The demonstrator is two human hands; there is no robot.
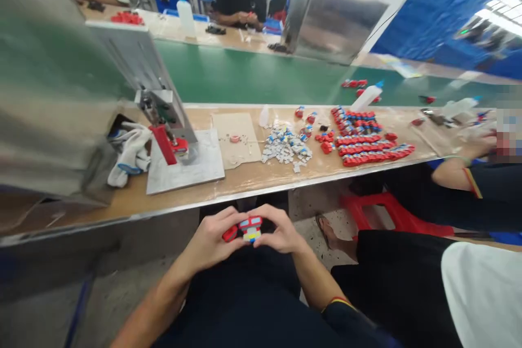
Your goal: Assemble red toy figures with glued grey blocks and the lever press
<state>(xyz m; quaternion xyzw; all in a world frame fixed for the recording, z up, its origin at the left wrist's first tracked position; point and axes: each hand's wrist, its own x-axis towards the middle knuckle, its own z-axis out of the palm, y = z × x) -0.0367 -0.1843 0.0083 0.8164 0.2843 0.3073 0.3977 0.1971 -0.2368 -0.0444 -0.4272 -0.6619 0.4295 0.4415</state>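
Observation:
In front of my lap, below the table edge, both hands hold small plastic toy parts. My left hand (212, 236) has thumb and fingers closed round a red toy part (230, 234). Against it sits a red, white and blue toy robot body (250, 228) with a yellow patch, pinched between the thumb and fingers of my right hand (280, 230). The two parts are side by side; my fingertips hide whether they are joined. On the table beyond lies a heap of small grey-white pieces (285, 144).
A hand press (163, 119) stands on a metal plate at left, with white gloves (132, 155) beside it. Rows of red toy parts (367, 141) and a glue bottle (367, 97) lie at right. A green conveyor belt (253, 76) runs behind. Co-workers sit opposite and at right.

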